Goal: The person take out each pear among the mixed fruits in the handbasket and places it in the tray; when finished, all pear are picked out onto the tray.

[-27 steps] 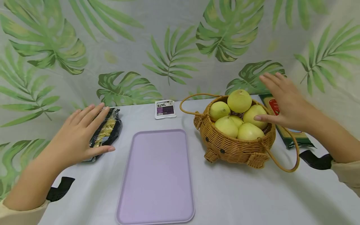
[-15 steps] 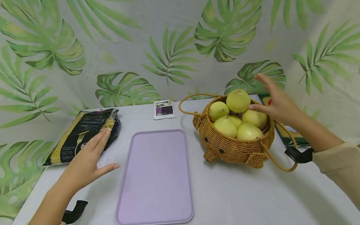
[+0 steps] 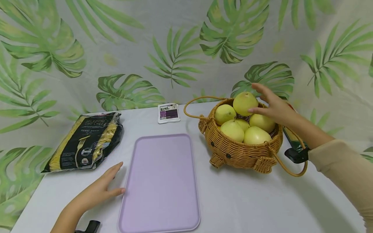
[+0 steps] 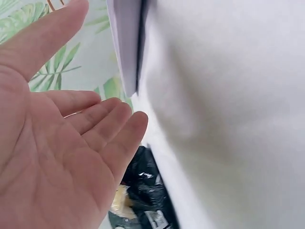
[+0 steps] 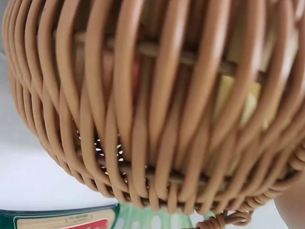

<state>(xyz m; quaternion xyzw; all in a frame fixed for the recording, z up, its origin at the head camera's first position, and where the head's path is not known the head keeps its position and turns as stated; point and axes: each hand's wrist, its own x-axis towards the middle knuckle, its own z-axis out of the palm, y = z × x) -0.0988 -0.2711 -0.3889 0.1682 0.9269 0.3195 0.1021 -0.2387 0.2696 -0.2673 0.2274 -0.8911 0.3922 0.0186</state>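
Note:
My right hand (image 3: 272,105) is spread beside the topmost yellow-green pear (image 3: 245,103), thumb low and fingers behind it, over a wicker basket (image 3: 242,153). Several more pears (image 3: 232,131) fill that basket, which has a pig-like snout and looped handles. Its woven side (image 5: 157,105) takes up most of the right wrist view. My left hand (image 3: 100,191), fingers extended and holding nothing, is at the left edge of a flat lilac tray (image 3: 161,181). In the left wrist view the palm (image 4: 52,157) faces the camera, with the tray's edge (image 4: 126,47) beyond the fingers.
A black-and-yellow bag of penne (image 3: 84,140) lies at the left. Behind the tray is a small white and purple packet (image 3: 169,113). A green packet (image 3: 292,136) lies partly hidden behind the basket and right arm. A leaf-print cloth (image 3: 122,42) hangs along the back.
My left hand has come down and toward me from over the penne bag to the tray's left edge. My right hand has moved left and slightly down to the top pear.

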